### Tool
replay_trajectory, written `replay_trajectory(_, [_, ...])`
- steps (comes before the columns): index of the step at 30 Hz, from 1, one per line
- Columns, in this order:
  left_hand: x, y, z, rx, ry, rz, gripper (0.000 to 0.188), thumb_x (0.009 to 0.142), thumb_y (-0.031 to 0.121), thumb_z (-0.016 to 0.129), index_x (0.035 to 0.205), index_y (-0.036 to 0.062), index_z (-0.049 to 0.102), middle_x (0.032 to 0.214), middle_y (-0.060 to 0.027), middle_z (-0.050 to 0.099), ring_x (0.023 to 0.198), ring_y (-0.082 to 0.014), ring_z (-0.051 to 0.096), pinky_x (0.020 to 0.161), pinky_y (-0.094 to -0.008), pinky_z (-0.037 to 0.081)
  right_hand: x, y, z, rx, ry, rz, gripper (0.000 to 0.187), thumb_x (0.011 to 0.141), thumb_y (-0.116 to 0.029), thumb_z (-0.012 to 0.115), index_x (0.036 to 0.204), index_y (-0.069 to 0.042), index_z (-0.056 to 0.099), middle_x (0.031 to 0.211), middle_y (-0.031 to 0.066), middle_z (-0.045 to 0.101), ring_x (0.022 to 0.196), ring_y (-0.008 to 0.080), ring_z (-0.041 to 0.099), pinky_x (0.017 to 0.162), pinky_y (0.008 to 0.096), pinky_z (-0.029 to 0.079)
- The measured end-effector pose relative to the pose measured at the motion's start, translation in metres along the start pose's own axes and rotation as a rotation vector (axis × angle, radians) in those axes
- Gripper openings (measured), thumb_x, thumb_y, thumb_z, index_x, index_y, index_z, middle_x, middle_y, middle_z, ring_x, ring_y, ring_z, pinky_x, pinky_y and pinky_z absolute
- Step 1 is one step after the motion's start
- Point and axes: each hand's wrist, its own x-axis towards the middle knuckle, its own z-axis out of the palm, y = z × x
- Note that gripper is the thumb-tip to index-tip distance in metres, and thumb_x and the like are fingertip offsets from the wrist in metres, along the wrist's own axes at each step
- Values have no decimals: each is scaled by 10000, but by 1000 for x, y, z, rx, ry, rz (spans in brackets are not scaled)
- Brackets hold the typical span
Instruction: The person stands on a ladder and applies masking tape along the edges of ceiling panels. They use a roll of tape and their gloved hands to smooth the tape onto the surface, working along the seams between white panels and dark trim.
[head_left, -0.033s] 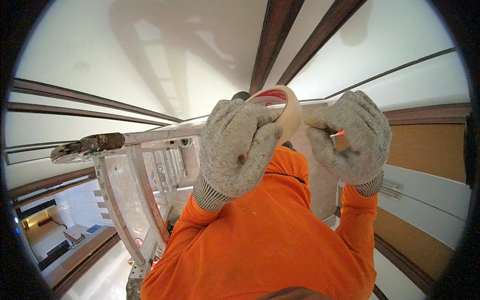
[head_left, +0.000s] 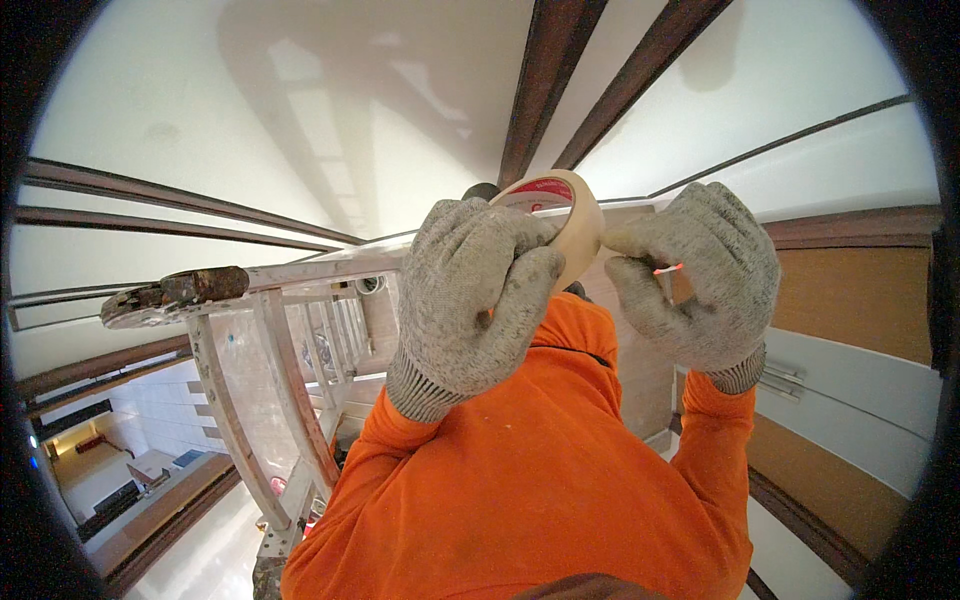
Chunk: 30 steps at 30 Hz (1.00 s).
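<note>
Though partly hidden, tape roll (head_left: 583, 233) tight in left hand (head_left: 468, 285), right hand (head_left: 712, 270) alongside, pinch unclear.

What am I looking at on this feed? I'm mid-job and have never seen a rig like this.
There is no robot: these are a person's own gloved hands. The picture comes from a wide fisheye camera on the person's head, looking down, so straight edges bend toward the rim. The orange top is the wearer's.

The left hand holds a tape roll. The right hand is raised beside it, fingers curled, forefinger tip at the roll's edge; whether it pinches the tape's end is too unclear to tell.

The hands are up in mid-air, not resting on a table. A ladder stands at the left.
</note>
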Motion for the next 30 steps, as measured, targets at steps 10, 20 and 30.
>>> replay_trajectory(10, [0, 1, -1, 103, 28, 59, 137, 925, 135, 634, 941, 3, 667, 798, -148, 628, 739, -312, 579, 698, -406, 468, 2, -5, 7, -128, -9, -46, 310, 698, -170, 844, 959, -151, 676, 800, 2, 664, 670, 222, 612, 628, 387, 479])
replay_trajectory(20, [2, 4, 0, 147, -2, 30, 118, 924, 130, 633, 940, 16, 660, 786, -149, 611, 719, -324, 557, 701, -414, 460, -2, -5, 23, -313, 67, -112, 281, 666, -174, 794, 905, -146, 650, 781, 23, 591, 712, 237, 602, 631, 405, 477])
replay_trajectory(30, [1, -4, 0, 83, -51, -38, 120, 925, 155, 687, 985, 52, 674, 922, -121, 699, 835, -308, 657, 794, -450, 505, 6, 6, 18, 12, -54, 46, 275, 646, -122, 778, 880, -114, 633, 733, 50, 601, 639, 250, 588, 599, 384, 473])
